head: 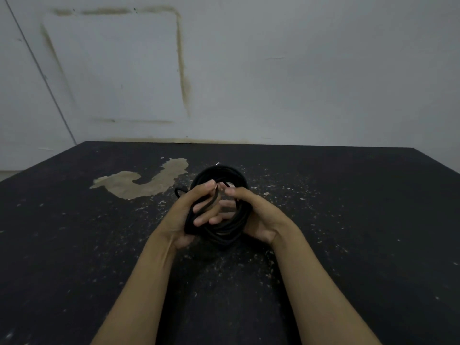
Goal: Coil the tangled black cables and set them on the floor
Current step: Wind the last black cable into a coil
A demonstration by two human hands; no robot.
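Observation:
A round coil of black cable [224,175] is held up between both hands above the dark floor [348,220]. My left hand [185,215] grips the coil's left side, fingers curled through the loops, and a loose cable end passes between its fingers. My right hand [251,215] grips the right side, with its fingers inside the ring. A short loop of cable [178,191] sticks out to the left of the coil. The coil's lower part is partly hidden behind my fingers.
The floor is black, speckled with pale flecks, with a worn tan patch [144,181] to the left of the coil. A stained grey wall [273,83] rises at the floor's far edge.

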